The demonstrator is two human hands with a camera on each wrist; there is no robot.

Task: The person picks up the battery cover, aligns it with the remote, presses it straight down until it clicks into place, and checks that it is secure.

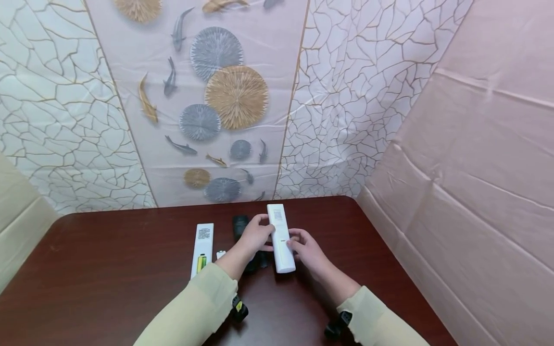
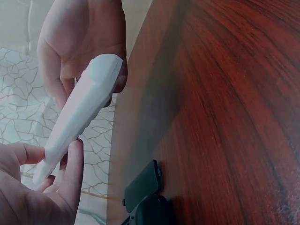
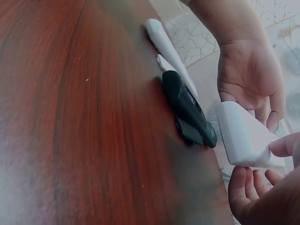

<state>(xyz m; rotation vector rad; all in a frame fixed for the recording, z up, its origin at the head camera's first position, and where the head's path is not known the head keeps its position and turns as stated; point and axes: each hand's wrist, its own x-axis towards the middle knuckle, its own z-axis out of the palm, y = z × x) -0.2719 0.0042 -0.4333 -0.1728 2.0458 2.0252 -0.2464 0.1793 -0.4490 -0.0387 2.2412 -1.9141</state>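
Observation:
Both hands hold a white remote control [image 1: 281,240] above the table, its back with a small printed label turned up. My left hand [image 1: 255,234] pinches its left edge, thumb on the back and fingers beneath. At the right edge, nearer the lower end, my right hand [image 1: 308,251] grips it with the thumb on the back. Raised buttons show along its underside in the left wrist view. Left of the hands lies a second white remote [image 1: 207,238], with green-and-yellow batteries [image 1: 201,262] showing in its back. A black remote [image 3: 185,103] lies partly hidden behind my left hand.
A small white cover [image 3: 166,64] lies between the second white remote and the black one. Beside the black remote rests a flat black cover [image 2: 143,186]. The dark red-brown table [image 1: 108,283] ends at a patterned cloth wall [image 1: 333,120].

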